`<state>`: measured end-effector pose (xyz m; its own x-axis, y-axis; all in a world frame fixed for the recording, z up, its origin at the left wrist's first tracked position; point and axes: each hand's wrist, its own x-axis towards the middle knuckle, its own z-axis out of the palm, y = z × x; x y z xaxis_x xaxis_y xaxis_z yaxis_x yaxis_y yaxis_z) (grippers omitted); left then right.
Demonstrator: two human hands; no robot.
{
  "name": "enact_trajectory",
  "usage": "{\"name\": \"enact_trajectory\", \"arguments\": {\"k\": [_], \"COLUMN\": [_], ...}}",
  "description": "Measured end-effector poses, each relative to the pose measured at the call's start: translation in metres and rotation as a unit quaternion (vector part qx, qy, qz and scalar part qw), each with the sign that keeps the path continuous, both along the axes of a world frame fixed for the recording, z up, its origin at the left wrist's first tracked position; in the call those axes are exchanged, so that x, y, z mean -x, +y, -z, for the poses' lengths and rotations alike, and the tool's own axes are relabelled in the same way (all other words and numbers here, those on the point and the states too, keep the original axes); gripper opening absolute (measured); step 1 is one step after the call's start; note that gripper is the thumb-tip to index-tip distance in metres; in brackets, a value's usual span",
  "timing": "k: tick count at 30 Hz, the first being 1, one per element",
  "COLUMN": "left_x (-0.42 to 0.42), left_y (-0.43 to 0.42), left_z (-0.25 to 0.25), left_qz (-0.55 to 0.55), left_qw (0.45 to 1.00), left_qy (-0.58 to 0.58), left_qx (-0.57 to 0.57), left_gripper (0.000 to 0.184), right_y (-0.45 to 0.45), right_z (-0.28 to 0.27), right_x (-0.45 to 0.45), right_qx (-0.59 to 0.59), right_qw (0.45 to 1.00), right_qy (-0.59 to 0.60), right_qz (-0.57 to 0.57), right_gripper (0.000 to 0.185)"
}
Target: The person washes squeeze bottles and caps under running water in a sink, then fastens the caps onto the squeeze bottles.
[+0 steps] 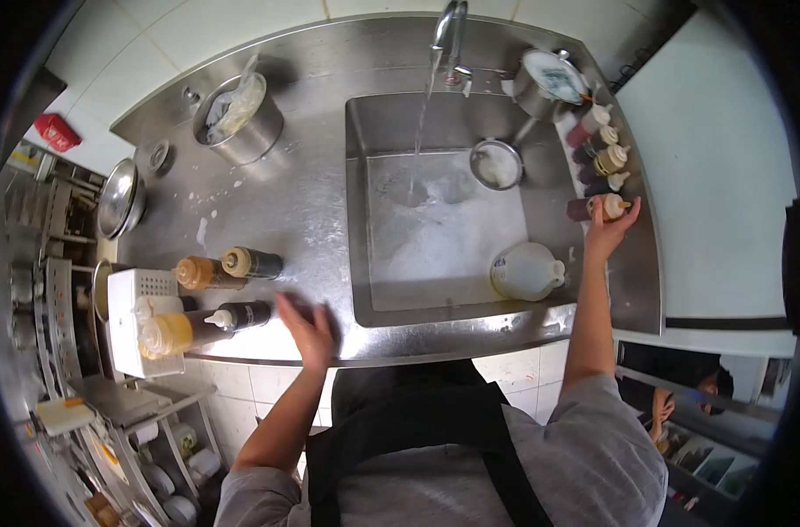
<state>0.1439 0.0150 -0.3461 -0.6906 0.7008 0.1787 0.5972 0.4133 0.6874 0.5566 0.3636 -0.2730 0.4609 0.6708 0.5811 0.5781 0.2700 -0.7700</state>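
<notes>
At the right side of the sink, my right hand (605, 234) grips a squeeze bottle (579, 209) of dark sauce with a pale cap. That bottle is the nearest of a row of squeeze bottles (610, 160) along the counter's right edge. My left hand (307, 334) is at the front edge of the counter, fingers stretched out and holding nothing. Just left of it lies a dark squeeze bottle (247, 314) with a white nozzle. Behind that are an amber sauce bottle (209, 273) and a dark one with a tan cap (258, 263).
Water runs from the faucet (448, 39) into the sudsy sink (358, 220). In it are a small metal bowl (497, 164) and a plastic jug (525, 271). Metal pots (252, 132) stand on the counter, with a white perforated basket (126, 307) at left. Another person (672, 386) is at lower right.
</notes>
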Motion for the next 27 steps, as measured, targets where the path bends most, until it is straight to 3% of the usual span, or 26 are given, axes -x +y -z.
{"name": "enact_trajectory", "arguments": {"k": [2, 3, 6, 8, 12, 13, 15, 17, 19, 20, 22, 26, 27], "left_x": [-0.026, -0.033, -0.041, -0.038, -0.004, 0.002, -0.003, 0.003, -0.013, -0.02, -0.029, -0.033, -0.035], "left_y": [-0.001, 0.002, 0.035, 0.075, 0.176, 0.202, 0.26, 0.313, 0.35, 0.365, 0.392, 0.421, 0.416], "left_z": [-0.038, -0.037, -0.037, -0.036, -0.015, -0.014, -0.038, -0.044, -0.057, -0.066, -0.085, -0.083, -0.084], "left_qz": [0.146, 0.173, 0.188, 0.186, 0.107, 0.087, 0.022, 0.099, 0.197, 0.197, 0.067, 0.073, 0.118], "left_qw": [0.981, 0.945, 0.939, 0.943, 0.959, 0.961, 0.958, 0.982, 0.923, 0.923, 0.818, 0.832, 0.888], "left_qy": [0.047, 0.128, 0.16, 0.174, 0.191, 0.192, 0.097, -0.084, -0.325, -0.325, -0.569, -0.529, -0.389], "left_qx": [0.123, 0.245, 0.238, 0.215, 0.181, 0.18, 0.268, 0.134, -0.061, -0.063, -0.044, -0.148, -0.214], "left_gripper": [0.1, 0.104, 0.103, 0.097, 0.09, 0.088, 0.084, 0.079, 0.07, 0.07, 0.054, 0.051, 0.052], "right_y": [0.0, 0.002, 0.003, 0.006, 0.042, 0.052, 0.072, 0.089, 0.098, 0.105, 0.11, 0.119, 0.126], "right_z": [0.001, 0.002, 0.003, -0.003, -0.005, -0.008, -0.005, 0.001, -0.004, 0.003, -0.011, -0.034, -0.028], "right_x": [0.007, 0.015, 0.064, 0.106, 0.193, 0.214, 0.246, 0.27, 0.276, 0.281, 0.275, 0.271, 0.277], "right_qx": [0.067, 0.079, 0.176, 0.216, 0.14, 0.168, 0.189, 0.186, 0.188, 0.209, 0.274, 0.276, 0.222], "right_qw": [0.973, 0.948, 0.87, 0.817, 0.784, 0.778, 0.772, 0.784, 0.773, 0.76, 0.711, 0.697, 0.711], "right_qy": [0.03, 0.022, -0.016, 0.023, -0.077, -0.065, -0.053, -0.049, -0.041, 0.02, 0.13, 0.151, 0.137], "right_qz": [-0.221, -0.308, -0.46, -0.534, -0.6, -0.602, -0.605, -0.591, -0.604, -0.615, -0.635, -0.644, -0.653], "right_gripper": [0.075, 0.077, 0.075, 0.071, 0.065, 0.064, 0.064, 0.064, 0.064, 0.066, 0.07, 0.066, 0.065]}}
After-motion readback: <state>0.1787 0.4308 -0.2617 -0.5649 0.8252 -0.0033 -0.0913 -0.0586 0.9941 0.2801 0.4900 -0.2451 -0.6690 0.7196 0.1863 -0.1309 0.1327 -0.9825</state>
